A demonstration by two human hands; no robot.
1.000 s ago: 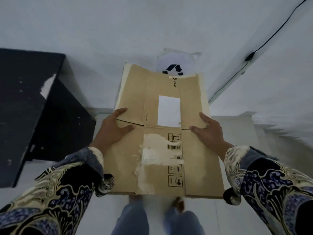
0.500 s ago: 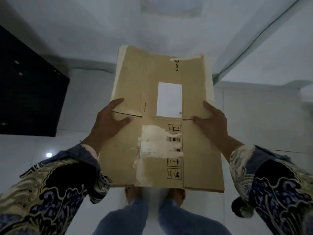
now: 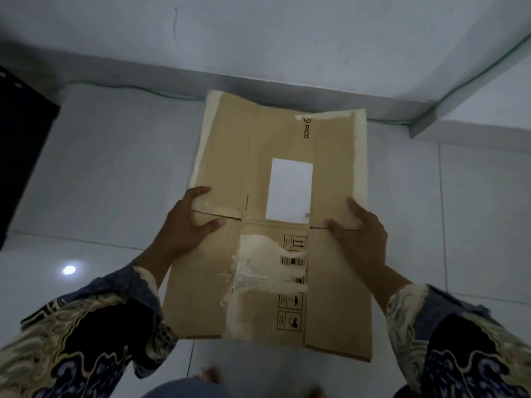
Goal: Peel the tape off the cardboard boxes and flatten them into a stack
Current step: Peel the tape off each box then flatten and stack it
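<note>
A flattened brown cardboard box (image 3: 227, 156) hangs in the air in front of me, above the white tiled floor. It bears a white label, a PICO print, handling symbols and torn pale patches where the surface is ripped. My left hand (image 3: 186, 228) grips its left edge at mid-height, thumb on top. My right hand (image 3: 359, 237) grips the right edge at the same height, thumb across the face. The fingers of both hands are hidden under the cardboard.
A dark cabinet (image 3: 20, 150) stands at the left edge. The white wall (image 3: 258, 38) meets the floor just beyond the box, with a thin cable (image 3: 388, 120) along its base. My legs show below the box.
The view has tilted down toward the floor and the box has come lower with it. Both hands keep the same hold on its edges.
</note>
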